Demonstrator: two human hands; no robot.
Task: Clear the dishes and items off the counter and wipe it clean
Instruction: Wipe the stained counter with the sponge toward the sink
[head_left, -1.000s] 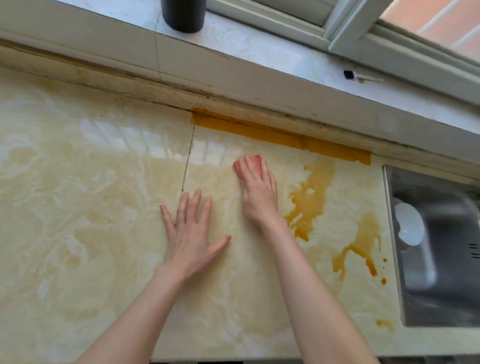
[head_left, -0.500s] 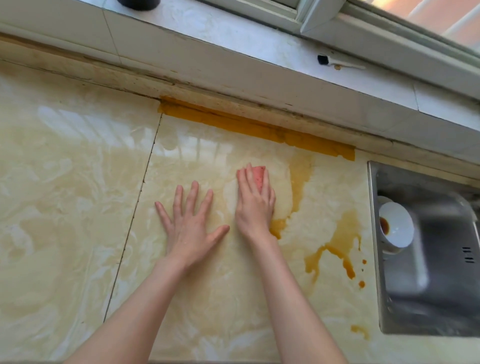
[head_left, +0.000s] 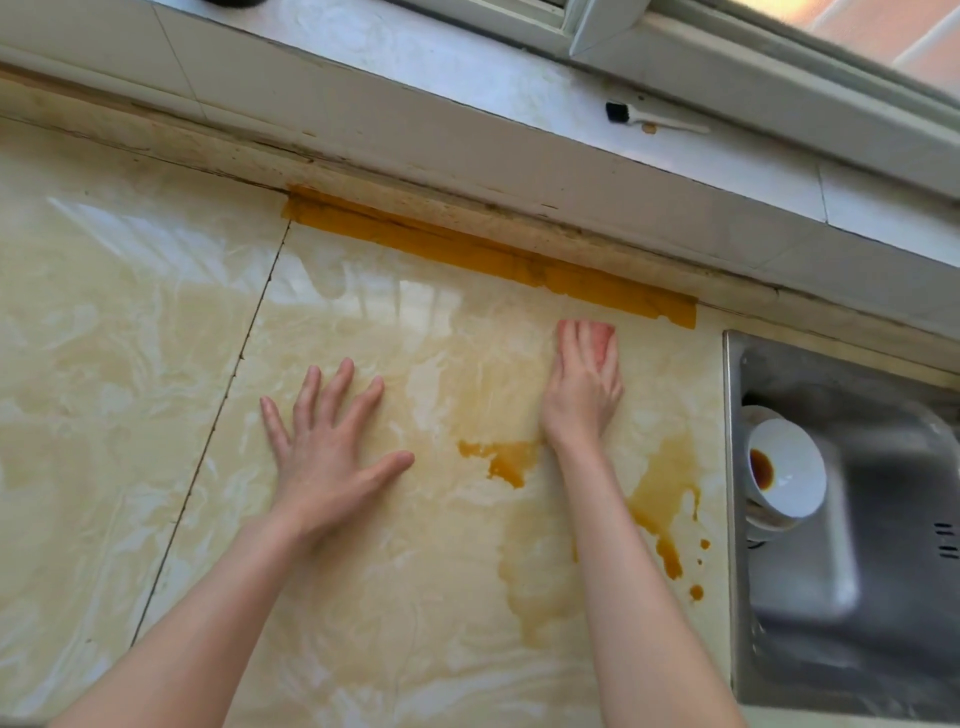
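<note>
The cream marble counter (head_left: 130, 415) carries an orange-brown spill (head_left: 660, 499) smeared toward the sink, with a puddle (head_left: 506, 460) just left of my right wrist. My right hand (head_left: 582, 387) presses flat on a pink sponge (head_left: 602, 338), whose edge peeks out beyond my fingertips, just below the orange strip (head_left: 493, 254) along the back edge. My left hand (head_left: 322, 441) rests flat on the counter with fingers spread, holding nothing.
A steel sink (head_left: 852, 571) is sunk into the counter at the right, with white bowls (head_left: 787, 470) stacked inside, one holding brown residue. A small black-headed brush (head_left: 654, 122) lies on the window ledge behind the counter.
My right hand has slid the sponge rightward and toward the back strip, smearing the spill thinner. My left hand stayed flat on the counter. The view shifted right.
</note>
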